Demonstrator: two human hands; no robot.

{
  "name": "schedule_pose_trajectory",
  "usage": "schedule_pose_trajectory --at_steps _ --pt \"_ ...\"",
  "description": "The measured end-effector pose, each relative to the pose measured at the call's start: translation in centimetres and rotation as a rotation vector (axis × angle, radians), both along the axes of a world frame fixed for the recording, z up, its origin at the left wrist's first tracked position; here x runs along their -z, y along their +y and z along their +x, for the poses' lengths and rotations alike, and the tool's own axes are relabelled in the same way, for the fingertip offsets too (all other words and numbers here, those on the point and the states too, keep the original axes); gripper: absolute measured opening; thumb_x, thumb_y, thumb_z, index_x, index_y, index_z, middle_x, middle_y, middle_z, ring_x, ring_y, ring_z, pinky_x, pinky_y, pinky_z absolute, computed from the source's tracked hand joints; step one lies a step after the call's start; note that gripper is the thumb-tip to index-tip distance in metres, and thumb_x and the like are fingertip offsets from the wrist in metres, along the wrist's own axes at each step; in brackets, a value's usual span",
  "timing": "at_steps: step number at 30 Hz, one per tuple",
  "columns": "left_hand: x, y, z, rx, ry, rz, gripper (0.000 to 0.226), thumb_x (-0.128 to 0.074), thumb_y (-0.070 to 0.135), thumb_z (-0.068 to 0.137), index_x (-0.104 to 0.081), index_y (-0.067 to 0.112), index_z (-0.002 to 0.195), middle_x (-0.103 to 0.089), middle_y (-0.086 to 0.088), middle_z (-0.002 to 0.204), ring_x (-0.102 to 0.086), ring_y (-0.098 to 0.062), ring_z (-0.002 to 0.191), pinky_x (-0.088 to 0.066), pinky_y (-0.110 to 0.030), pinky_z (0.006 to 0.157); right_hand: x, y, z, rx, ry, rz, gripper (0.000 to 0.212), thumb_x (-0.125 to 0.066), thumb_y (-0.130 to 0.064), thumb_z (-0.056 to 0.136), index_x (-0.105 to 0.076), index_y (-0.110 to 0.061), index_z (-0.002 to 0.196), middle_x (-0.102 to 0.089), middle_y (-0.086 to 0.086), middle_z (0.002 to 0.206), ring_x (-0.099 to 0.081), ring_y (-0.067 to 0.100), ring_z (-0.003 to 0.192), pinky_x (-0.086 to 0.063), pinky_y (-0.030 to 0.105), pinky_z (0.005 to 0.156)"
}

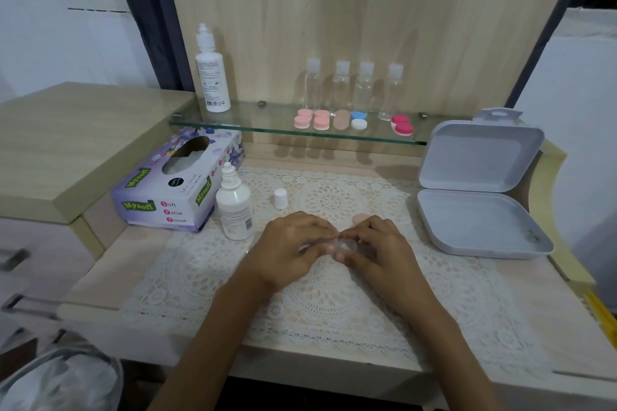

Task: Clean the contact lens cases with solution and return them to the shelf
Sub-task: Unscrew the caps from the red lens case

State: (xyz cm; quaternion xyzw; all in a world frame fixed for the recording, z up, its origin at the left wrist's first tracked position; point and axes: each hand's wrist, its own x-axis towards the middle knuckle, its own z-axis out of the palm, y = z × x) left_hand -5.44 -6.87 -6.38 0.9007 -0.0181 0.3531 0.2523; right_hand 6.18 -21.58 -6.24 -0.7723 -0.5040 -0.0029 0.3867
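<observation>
Tissue box (167, 190) sits at 10 o'clock from the hands. The small bottle (234, 207) is just beside it, upright and uncapped, and its white cap (280, 198) stands on the lace mat (334, 304) at 11. Left hand (290, 247) and right hand (374, 247) meet at mat centre, both sets of fingertips pinching a small clear lens case (344, 245) just over the mat. Blur hides the exact finger placement. A pink piece (360, 218) at 1 o'clock, half hidden behind the right knuckles, looks like its lid, so I read one well as open. The step is probably rubbing out that well. To do it well: left hand fixes the case by its edges and one right fingertip circles inside. Keep the case level so solution doesn't run onto the lace, and don't sweep the lid away. The other cases (322, 120) sit on the glass shelf (267, 131) at 12. Open grey box (480, 227) at 3 is well apart and not needed.
</observation>
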Motion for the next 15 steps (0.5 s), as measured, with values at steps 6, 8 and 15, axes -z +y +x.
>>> schedule_pose_trajectory --at_steps 6,8,15 --pt "0.21 0.24 0.06 0.001 0.005 0.033 0.017 -0.064 0.023 0.084 -0.074 0.015 0.096 -0.071 0.007 0.096 -0.063 -0.006 0.089 -0.051 -0.029 0.077 -0.03 -0.06 0.0 -0.008 -0.004 0.001 0.026 -0.074 -0.031 0.08 -0.071 -0.022 0.104 -0.051 -0.017 0.091 -0.043 0.005 0.095 -0.029 0.007 0.077" --pt "0.13 0.27 0.07 0.003 0.011 0.037 0.018 -0.063 0.025 0.086 -0.074 0.016 0.098 -0.071 0.007 0.097 -0.063 -0.006 0.09 -0.051 -0.028 0.077 -0.02 -0.03 0.01 -0.007 -0.004 0.002 0.027 -0.074 -0.031 0.079 -0.071 -0.022 0.104 -0.049 -0.018 0.09 -0.042 0.005 0.094 -0.029 0.006 0.076" --pt "-0.05 0.22 -0.03 0.003 0.014 0.032 0.019 -0.063 0.025 0.086 -0.073 0.017 0.1 -0.07 0.007 0.097 -0.062 -0.005 0.09 -0.051 -0.027 0.077 -0.04 0.11 0.04 -0.002 0.008 -0.002 0.027 -0.074 -0.031 0.079 -0.072 -0.02 0.103 -0.05 -0.015 0.089 -0.042 0.005 0.094 -0.029 0.007 0.074"
